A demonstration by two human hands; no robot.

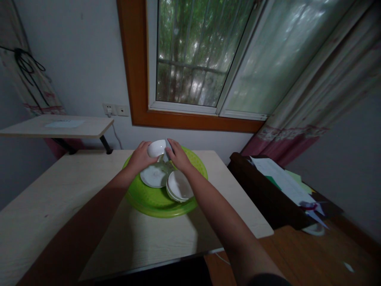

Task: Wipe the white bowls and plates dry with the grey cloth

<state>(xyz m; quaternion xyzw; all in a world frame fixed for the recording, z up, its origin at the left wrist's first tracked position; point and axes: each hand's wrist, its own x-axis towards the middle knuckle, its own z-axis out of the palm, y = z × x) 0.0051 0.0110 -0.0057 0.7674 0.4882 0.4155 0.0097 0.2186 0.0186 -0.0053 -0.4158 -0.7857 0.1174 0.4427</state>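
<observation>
Over the far side of a round green basin [139, 204], my left hand [141, 157] grips a white bowl [156, 148] that is tilted on its side. My right hand [179, 155] is closed beside the bowl, around something pale and greyish [167, 155] that I cannot make out. Below my hands a white plate [154, 176] lies in the basin. Stacked white bowls [180, 185] rest to the right of the plate, leaning slightly, under my right forearm.
The basin stands on a light wooden table [101, 222]. A raised shelf [59, 126] with a paper on it is at the back left. Wall sockets [115, 110] and a window [196, 59] are behind. Right of the table, a dark cabinet [253, 186] carries papers [279, 178].
</observation>
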